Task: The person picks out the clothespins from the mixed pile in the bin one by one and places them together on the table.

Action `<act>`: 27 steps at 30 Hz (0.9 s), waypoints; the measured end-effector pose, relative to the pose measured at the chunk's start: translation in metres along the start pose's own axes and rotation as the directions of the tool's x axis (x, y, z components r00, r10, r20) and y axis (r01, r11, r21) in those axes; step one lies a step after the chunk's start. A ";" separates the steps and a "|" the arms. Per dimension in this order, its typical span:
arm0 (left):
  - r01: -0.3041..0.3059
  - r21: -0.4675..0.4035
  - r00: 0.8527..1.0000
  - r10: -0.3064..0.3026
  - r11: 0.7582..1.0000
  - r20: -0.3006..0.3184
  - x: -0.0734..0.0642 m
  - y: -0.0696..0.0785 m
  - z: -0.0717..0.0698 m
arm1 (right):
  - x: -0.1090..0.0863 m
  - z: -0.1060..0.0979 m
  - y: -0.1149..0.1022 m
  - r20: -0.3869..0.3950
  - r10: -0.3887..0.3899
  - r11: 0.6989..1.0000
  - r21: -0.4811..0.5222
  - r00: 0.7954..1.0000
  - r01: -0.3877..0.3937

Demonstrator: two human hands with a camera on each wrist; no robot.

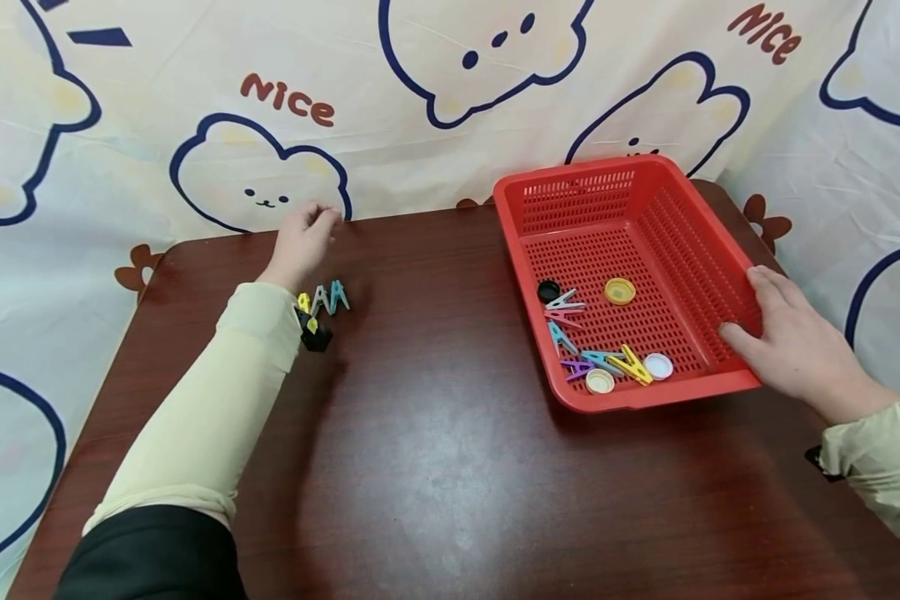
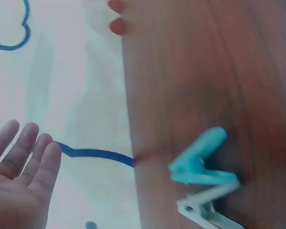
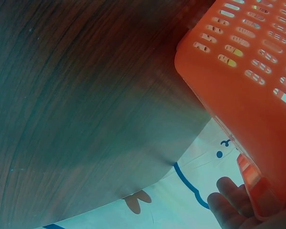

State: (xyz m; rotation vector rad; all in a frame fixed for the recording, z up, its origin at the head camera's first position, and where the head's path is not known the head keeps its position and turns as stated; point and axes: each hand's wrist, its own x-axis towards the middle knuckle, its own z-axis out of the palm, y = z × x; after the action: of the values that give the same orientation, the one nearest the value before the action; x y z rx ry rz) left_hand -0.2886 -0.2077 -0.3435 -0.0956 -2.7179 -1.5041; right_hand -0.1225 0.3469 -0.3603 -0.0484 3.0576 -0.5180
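Observation:
My left hand (image 1: 305,242) hovers over the far left of the table, beyond a short row of clothespins. In the left wrist view its fingers (image 2: 35,152) are slightly bent and hold nothing. The row has a teal clothespin (image 1: 338,297), a grey clothespin (image 1: 320,300) and a yellow clothespin (image 1: 304,303), the yellow one partly hidden by the sleeve and wrist camera. My right hand (image 1: 795,346) grips the right rim of a red plastic basket (image 1: 622,398), thumb over the inner side. Inside lie several clothespins, among them a yellow clothespin (image 1: 630,365), with several round caps.
Near the basket's left wall is a black cap (image 1: 548,291), and a yellow cap (image 1: 619,291) lies mid-floor. A patterned cloth (image 1: 420,167) hangs along the back edge of the brown table (image 1: 435,467) and at both sides.

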 end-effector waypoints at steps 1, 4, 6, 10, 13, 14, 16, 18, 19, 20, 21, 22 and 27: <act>-0.006 -0.039 1.000 0.006 0.999 0.003 0.001 0.004 0.001 | 0.000 0.000 0.000 -0.001 0.000 1.000 0.001 1.000 0.000; -0.014 -0.099 0.999 0.017 0.995 0.028 0.003 0.016 0.007 | 0.000 -0.001 0.001 0.002 0.006 1.000 0.005 1.000 -0.006; -0.015 -0.153 0.999 0.022 0.988 0.044 0.004 0.023 0.013 | 0.000 -0.002 0.000 0.009 0.006 1.000 0.006 1.000 -0.006; 0.018 -0.333 0.996 0.011 0.943 0.084 0.004 0.041 0.029 | 0.000 -0.002 0.000 0.020 0.008 1.000 0.005 1.000 -0.008; 0.064 -0.463 0.990 0.003 0.884 0.144 0.004 0.056 0.039 | 0.000 -0.001 -0.002 0.021 0.011 1.000 0.005 1.000 -0.011; 0.080 -0.495 0.986 0.003 0.865 0.166 0.005 0.061 0.041 | 0.000 -0.001 -0.003 0.021 0.013 1.000 0.004 1.000 -0.013; 0.101 -0.534 0.978 0.014 0.839 0.207 0.005 0.069 0.045 | 0.001 -0.001 -0.005 0.022 0.016 1.000 0.003 1.000 -0.016; 0.116 -0.548 0.972 0.018 0.828 0.234 0.005 0.077 0.049 | 0.003 -0.001 -0.006 0.027 0.021 1.000 0.002 0.999 -0.021; 0.121 -0.548 0.969 0.021 0.828 0.245 0.005 0.080 0.052 | 0.003 -0.001 -0.007 0.030 0.024 1.000 0.002 0.999 -0.024; 0.123 -0.548 0.967 0.024 0.827 0.254 0.005 0.083 0.054 | 0.003 -0.001 -0.008 0.033 0.025 1.000 0.001 0.999 -0.025; 0.125 -0.545 0.965 0.026 0.829 0.261 0.006 0.086 0.057 | 0.003 -0.001 -0.008 0.037 0.026 1.000 0.001 0.999 -0.026; 0.128 -0.546 0.963 0.028 0.828 0.269 0.006 0.088 0.059 | 0.003 -0.001 -0.008 0.040 0.027 1.000 0.001 0.999 -0.028; 0.182 -0.607 0.951 0.018 0.774 0.309 0.008 0.105 0.076 | -0.003 -0.002 -0.003 0.040 0.035 0.999 -0.002 0.999 -0.035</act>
State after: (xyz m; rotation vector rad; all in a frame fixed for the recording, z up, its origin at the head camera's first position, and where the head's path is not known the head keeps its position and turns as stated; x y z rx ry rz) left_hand -0.2896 -0.0871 -0.2950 -0.2378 -2.2779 -2.5635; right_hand -0.1198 0.3445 -0.3568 -0.0050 3.0135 -0.5072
